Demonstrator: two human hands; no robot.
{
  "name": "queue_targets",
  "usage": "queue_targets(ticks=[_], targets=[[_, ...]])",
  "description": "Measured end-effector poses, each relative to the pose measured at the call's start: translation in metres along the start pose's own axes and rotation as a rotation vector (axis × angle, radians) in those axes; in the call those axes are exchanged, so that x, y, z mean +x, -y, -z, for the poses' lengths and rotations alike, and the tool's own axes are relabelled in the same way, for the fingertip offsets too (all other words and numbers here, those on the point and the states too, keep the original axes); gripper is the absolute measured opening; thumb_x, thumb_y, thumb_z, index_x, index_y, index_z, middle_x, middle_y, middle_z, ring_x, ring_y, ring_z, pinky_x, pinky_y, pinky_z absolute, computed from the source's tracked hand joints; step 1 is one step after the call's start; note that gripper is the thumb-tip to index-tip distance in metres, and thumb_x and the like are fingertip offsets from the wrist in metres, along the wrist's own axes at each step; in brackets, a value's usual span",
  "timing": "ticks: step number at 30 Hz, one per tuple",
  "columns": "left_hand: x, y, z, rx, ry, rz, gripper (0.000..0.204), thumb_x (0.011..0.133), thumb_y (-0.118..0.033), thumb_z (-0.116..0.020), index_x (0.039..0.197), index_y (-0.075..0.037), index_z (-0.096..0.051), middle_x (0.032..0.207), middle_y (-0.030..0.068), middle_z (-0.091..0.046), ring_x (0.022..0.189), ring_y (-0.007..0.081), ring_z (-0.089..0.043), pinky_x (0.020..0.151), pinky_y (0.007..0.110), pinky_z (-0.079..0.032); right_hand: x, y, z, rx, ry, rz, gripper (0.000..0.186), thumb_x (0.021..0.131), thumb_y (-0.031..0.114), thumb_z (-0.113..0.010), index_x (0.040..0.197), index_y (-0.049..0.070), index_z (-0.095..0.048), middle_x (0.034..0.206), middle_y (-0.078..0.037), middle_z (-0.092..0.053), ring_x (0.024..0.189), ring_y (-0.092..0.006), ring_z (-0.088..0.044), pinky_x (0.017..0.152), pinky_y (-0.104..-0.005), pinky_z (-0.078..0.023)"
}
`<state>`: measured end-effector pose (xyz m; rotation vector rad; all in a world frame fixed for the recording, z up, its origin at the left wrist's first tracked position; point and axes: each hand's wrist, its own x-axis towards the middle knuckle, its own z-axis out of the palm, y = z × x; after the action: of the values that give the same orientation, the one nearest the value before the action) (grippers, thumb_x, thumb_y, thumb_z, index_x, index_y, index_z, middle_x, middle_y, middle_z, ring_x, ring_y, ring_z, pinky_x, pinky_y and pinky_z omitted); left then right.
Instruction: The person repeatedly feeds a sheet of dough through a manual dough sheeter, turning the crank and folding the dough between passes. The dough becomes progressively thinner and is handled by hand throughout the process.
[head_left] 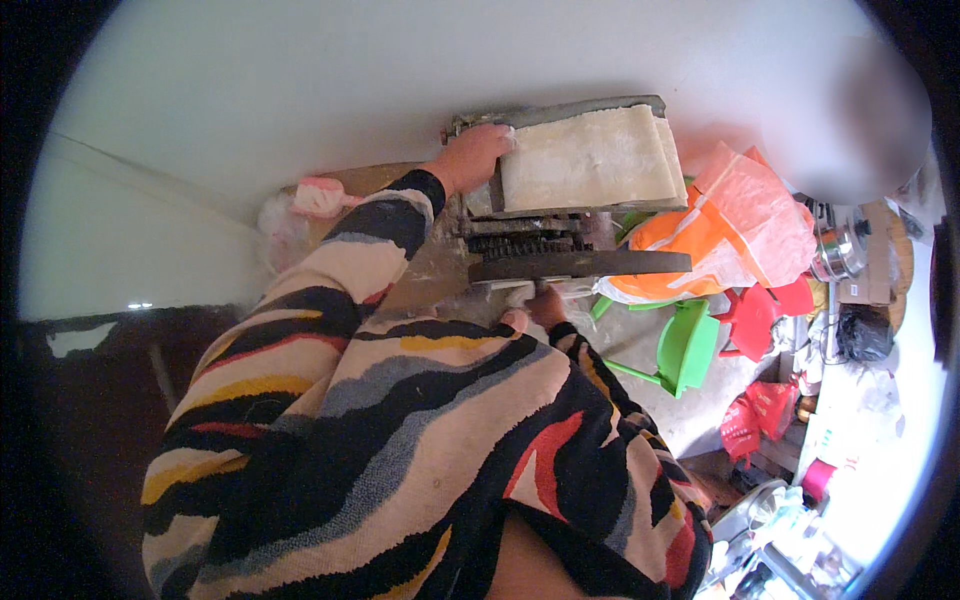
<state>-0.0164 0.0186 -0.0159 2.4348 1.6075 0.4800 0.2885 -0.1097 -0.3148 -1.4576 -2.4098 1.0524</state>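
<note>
A pale folded dough sheet (590, 160) lies on the upper tray of a dark metal dough-rolling machine (500, 240) against the wall. At the sheet's left end is my left hand (475, 158), its fingers bent together on the dough's edge; the fingertips are partly hidden. In front of me the machine's large flat wheel (610, 263) shows edge-on, with gear teeth behind it. On the near side of the wheel, in shadow, my right hand (547, 306) is closed beside a pale part; what it grips is not clear.
Right of the machine sit an orange-and-white bag (680, 245), a green chair (687, 345) and a red chair (752, 320). Red plastic bags (758, 415), a metal pot (840, 250) and clutter line the right side. A pink-and-white item (322, 197) rests at left.
</note>
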Motion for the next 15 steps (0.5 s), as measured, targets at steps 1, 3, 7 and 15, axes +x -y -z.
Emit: queue_targets(ticks=[1, 3, 7, 15], targets=[[-0.001, -0.001, 0.002, -0.013, -0.005, 0.004, 0.031, 0.081, -0.005, -0.045, 0.108, -0.005, -0.061, 0.113, 0.0200, -0.056, 0.110, 0.0372, -0.050, 0.098, 0.041, -0.039, 0.005, 0.014, -0.010, 0.192, -0.074, 0.163, 0.042, 0.071, 0.025, -0.064, 0.111, 0.013, -0.056, 0.094, -0.019, -0.061, 0.089, -0.0390, -0.057, 0.075, -0.0477, -0.047], [-0.003, -0.003, 0.005, -0.033, -0.020, 0.002, 0.031, 0.081, -0.005, -0.045, 0.107, -0.005, -0.061, 0.114, 0.0197, -0.056, 0.110, 0.0372, -0.050, 0.098, 0.041, -0.039, 0.003, 0.044, -0.006, -0.546, 0.217, 0.562, 0.030, 0.070, 0.025, -0.065, 0.097, 0.012, -0.061, 0.097, -0.020, -0.060, 0.089, -0.0380, -0.057, 0.073, -0.0459, -0.046], [-0.003, -0.004, 0.008, 0.007, 0.000, -0.004, 0.031, 0.078, -0.003, -0.047, 0.106, -0.004, -0.061, 0.116, 0.0193, -0.055, 0.111, 0.0369, -0.050, 0.098, 0.041, -0.040, -0.018, 0.147, 0.051, -0.233, 0.212, 0.601, 0.023, 0.077, 0.025, -0.060, 0.091, 0.007, -0.060, 0.088, -0.017, -0.060, 0.079, -0.0325, -0.057, 0.067, -0.0411, -0.046], [0.000, 0.000, 0.004, -0.027, 0.006, -0.025, 0.038, 0.073, 0.001, -0.052, 0.110, -0.004, -0.057, 0.112, 0.0191, -0.054, 0.106, 0.0357, -0.052, 0.091, 0.041, -0.043, -0.064, 0.285, 0.164, 0.909, 0.357, -0.155, 0.017, 0.083, 0.017, -0.063, 0.090, 0.006, -0.051, 0.067, -0.005, -0.049, 0.055, -0.0153, -0.048, 0.048, -0.0273, -0.039]])
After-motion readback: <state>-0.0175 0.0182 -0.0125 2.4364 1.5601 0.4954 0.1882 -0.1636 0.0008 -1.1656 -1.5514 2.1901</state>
